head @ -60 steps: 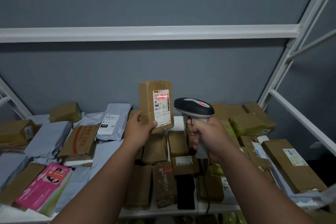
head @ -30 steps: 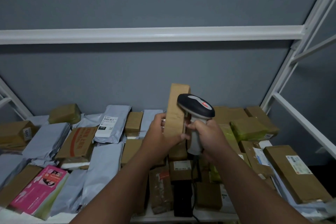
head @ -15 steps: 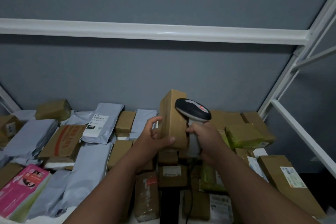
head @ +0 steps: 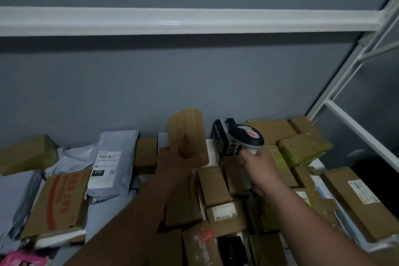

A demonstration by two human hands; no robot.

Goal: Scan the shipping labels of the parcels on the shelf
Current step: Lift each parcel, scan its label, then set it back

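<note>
Brown cardboard box [head: 187, 134] stands upright mid-frame, left hand [head: 172, 161] gripping its base; right hand [head: 258, 163] fingers wrap the scanner [head: 236, 138] just right of it.

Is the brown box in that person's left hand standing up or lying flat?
Standing up. The left hand holds the brown box on end at the back of the shelf, its plain side facing us, no label visible.
</note>
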